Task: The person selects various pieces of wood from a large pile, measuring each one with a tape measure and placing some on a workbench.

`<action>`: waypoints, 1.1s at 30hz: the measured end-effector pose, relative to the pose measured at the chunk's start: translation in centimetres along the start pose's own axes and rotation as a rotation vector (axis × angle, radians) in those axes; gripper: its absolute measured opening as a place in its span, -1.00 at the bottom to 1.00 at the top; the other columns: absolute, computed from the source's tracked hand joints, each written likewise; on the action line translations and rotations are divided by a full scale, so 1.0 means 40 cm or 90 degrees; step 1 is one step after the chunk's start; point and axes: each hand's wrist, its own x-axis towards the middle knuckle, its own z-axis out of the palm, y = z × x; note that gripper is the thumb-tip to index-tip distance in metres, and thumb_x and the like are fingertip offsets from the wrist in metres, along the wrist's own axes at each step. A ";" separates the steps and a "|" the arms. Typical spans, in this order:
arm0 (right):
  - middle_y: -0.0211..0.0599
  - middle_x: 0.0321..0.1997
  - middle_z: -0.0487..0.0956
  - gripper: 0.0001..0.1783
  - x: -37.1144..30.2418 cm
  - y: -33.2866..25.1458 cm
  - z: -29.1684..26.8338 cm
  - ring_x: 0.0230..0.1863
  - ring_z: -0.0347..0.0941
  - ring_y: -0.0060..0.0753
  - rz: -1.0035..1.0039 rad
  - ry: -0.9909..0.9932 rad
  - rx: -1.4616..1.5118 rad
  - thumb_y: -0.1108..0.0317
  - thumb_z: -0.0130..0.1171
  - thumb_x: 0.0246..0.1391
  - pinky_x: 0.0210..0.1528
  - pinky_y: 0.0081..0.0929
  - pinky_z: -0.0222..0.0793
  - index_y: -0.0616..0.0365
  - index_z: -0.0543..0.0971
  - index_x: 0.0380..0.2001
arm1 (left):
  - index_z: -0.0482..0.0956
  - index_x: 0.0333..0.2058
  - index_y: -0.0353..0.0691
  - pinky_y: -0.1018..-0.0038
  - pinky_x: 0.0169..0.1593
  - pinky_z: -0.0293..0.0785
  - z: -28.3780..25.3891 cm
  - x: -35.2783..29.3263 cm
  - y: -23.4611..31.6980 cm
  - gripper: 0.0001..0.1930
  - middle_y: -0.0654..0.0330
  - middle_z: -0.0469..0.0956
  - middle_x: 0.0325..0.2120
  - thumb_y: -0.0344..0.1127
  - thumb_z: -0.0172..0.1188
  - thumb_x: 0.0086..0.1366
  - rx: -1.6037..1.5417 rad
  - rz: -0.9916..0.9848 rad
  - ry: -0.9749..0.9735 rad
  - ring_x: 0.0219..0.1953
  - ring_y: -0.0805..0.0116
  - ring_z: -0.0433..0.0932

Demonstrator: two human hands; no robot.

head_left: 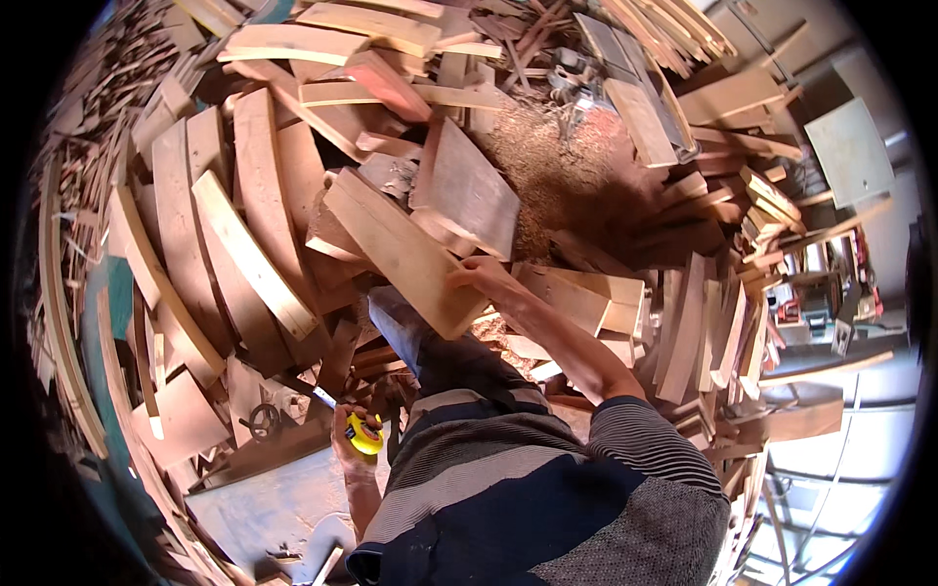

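Head view. My right hand [476, 273]: grip pressed on the edge of a pale plank [401, 249], which lies tilted atop the heap of curved boards [234, 244]. My left hand [350, 439]: grip wrapped round a yellow tape measure [365, 433], held low by my striped shirt [528, 469]; its fingers are partly hidden. Sawdust pile [547, 166] beyond. Heap edges blur toward the rim.

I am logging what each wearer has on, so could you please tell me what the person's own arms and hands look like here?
Both hands, the left hand and the right hand, are bare, with no gloves. The forearms are bare too. The top has short sleeves: the right sleeve is finely striped in dark and grey, matching the banded grey and navy body.
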 end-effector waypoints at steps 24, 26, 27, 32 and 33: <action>-0.07 -0.17 0.66 -0.65 -0.695 0.400 -0.580 -0.18 0.61 -0.17 -0.207 0.815 0.560 0.30 0.18 0.11 -0.11 -0.34 0.57 0.36 0.69 -0.16 | 0.63 -0.45 -0.36 0.35 -0.48 0.37 -0.308 0.325 -0.133 -0.61 0.26 0.47 -0.62 -0.08 0.19 0.34 0.652 0.003 0.131 -0.60 0.40 0.46; -0.15 -0.13 0.63 -0.57 -0.761 0.384 -0.708 -0.10 0.60 -0.10 -0.277 0.898 0.541 0.17 0.12 0.17 -0.25 -0.19 0.63 0.35 0.63 -0.10 | 0.63 -0.45 -0.36 0.33 -0.40 0.41 -0.299 0.317 -0.111 -0.60 0.19 0.52 -0.57 -0.10 0.14 0.38 0.686 0.018 0.158 -0.52 0.34 0.54; -0.05 0.12 0.54 -0.41 -0.844 0.448 -0.825 0.16 0.49 -0.04 -0.339 0.813 0.560 0.07 0.06 0.21 0.12 -0.07 0.54 0.25 0.53 0.18 | 0.63 -0.45 -0.36 0.33 -0.36 0.44 -0.295 0.310 -0.122 -0.60 0.15 0.55 -0.54 -0.11 0.11 0.40 0.710 0.008 0.162 -0.47 0.31 0.57; -0.11 -0.30 0.59 -0.19 -1.001 0.540 -1.208 -0.25 0.59 -0.12 -0.186 0.897 0.688 -0.36 0.21 0.05 -0.36 -0.25 0.56 0.12 0.45 0.09 | 0.60 -0.45 -0.46 0.27 -0.34 0.39 -0.312 0.303 -0.144 -0.53 0.13 0.53 -0.59 -0.07 0.13 0.40 0.826 0.143 0.096 -0.49 0.29 0.49; -0.15 -0.37 0.57 -0.28 -1.009 0.586 -1.246 -0.34 0.57 -0.17 -0.164 0.930 0.631 -0.27 0.22 0.09 -0.42 -0.24 0.52 0.09 0.45 0.09 | 0.61 -0.45 -0.45 0.27 -0.35 0.40 -0.315 0.315 -0.185 -0.52 0.11 0.54 -0.59 -0.05 0.13 0.40 0.821 0.141 0.078 -0.50 0.28 0.50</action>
